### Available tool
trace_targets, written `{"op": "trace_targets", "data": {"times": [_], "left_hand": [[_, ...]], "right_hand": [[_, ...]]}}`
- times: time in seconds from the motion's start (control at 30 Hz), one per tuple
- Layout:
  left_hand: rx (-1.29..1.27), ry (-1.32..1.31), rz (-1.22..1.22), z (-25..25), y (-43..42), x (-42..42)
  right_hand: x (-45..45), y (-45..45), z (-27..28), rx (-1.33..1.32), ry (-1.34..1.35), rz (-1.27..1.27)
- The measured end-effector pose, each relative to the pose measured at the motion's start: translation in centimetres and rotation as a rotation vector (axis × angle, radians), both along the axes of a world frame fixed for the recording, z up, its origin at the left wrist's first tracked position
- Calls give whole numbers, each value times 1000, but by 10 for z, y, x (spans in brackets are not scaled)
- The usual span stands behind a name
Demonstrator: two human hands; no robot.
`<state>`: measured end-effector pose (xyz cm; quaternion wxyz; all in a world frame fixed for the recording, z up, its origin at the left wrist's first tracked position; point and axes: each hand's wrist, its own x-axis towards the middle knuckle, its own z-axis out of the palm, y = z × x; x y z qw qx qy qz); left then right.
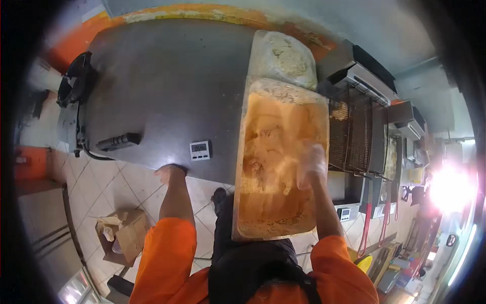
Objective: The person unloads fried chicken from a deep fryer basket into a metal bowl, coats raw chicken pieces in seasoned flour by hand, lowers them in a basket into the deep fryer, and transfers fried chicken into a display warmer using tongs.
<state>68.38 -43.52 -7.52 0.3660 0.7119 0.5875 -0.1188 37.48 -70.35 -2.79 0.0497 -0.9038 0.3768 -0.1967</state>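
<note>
Head cam, powder (271,152), under R grip (312,164)

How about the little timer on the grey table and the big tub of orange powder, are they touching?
Apart. The head view shows bare grey table between the timer and the tub.

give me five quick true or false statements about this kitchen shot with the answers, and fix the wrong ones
1. The right hand is at the tub of orange powder. True.
2. The left hand is in the powder too. False: it is at the near edge of the grey table.
3. A small timer is on the grey table. True.
4. The open cardboard box is on the table. False: it is on the tiled floor.
5. The wire baskets are left of the tub. False: they are to its right.
</note>
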Motion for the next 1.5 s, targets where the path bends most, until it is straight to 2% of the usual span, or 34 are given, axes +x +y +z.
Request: {"op": "trace_targets", "data": {"times": [0.03, 0.17, 0.23, 0.27, 0.3, 0.33, 0.37, 0.4, 0.43, 0.47, 0.5, 0.57, 0.6, 0.7, 0.73, 0.77, 0.87, 0.93, 0.97, 1.03, 1.07, 1.1, 1.2, 1.3, 1.37, 1.4, 1.43, 1.47, 1.5], "left_hand": [[18, 7, -4, -9, 3, 2], [83, 8, -70, -65, 13, -10], [73, -51, -53, -72, 4, 18], [109, -35, -77, -71, 15, 8], [130, -15, -107, -62, 26, -3], [122, -13, -128, -52, 20, -5], [108, -17, -144, -33, 14, -5], [91, -29, -141, -63, 28, -2], [145, 24, -241, -94, 38, 3], [205, 76, -337, -126, 48, 8], [69, -24, -186, -159, 63, 11], [-75, -126, 113, -100, 28, 14], [-127, -147, 228, -68, 18, 10], [-88, -115, 142, -75, 25, 12], [12, -70, -24, -119, 36, 21], [-38, -56, 59, -52, 22, 8], [-97, -114, 147, -73, 24, 10], [-236, -210, 195, -86, 30, 13], [-234, -211, 192, -82, 29, 13], [-166, -200, 271, -65, 24, 11], [-165, -202, 265, -65, 24, 12], [-160, -201, 264, -65, 24, 12], [-126, -192, 239, -64, 28, 8], [-109, -188, 218, -63, 24, 10], [-97, -184, 211, -64, 24, 11], [-90, -182, 208, -64, 25, 12], [-84, -181, 205, -65, 26, 15], [-81, -178, 204, -67, 26, 16], [-78, -171, 200, -69, 26, 15]], "right_hand": [[-12, 4, -8, 15, 7, 7], [-73, 30, -83, 61, 1016, -205], [-60, 5, -108, 25, 1206, -229], [-86, 21, -116, 611, 435, -253], [-113, 33, -115, 1080, -406, -278], [-127, 27, -114, 1396, -1323, -239], [-119, 24, -93, 1380, -1327, -229], [-85, 21, -49, 1333, -1174, -314], [-58, 34, -6, 1293, -1012, -418], [-63, 47, 1, 1273, -923, -498], [-68, 60, 7, 1257, -834, -574], [-77, 47, -23, 1282, -992, -315], [-64, 48, -11, 1280, -966, -288], [-13, 62, 60, 1312, -760, -252], [-1, 66, 76, 1312, -711, -226], [7, 70, 91, 1293, -657, -204], [14, 71, 114, 1077, -389, -123], [11, 65, 121, 1318, -118, -43], [1, 60, 109, 1320, -121, -44], [-28, 45, 58, 144, 863, 349], [-35, 46, 40, 148, 859, 344], [-42, 46, 23, 48, 909, 470], [-21, 67, 61, -62, 1043, 602], [10, 86, 112, 506, 732, 236], [18, 90, 125, 857, 493, -10], [-4, 81, 99, 526, 437, 193], [-37, 73, 62, 40, 543, 256], [-69, 65, 24, -468, 612, 202], [-87, 58, 18, -805, 727, 114]]}}
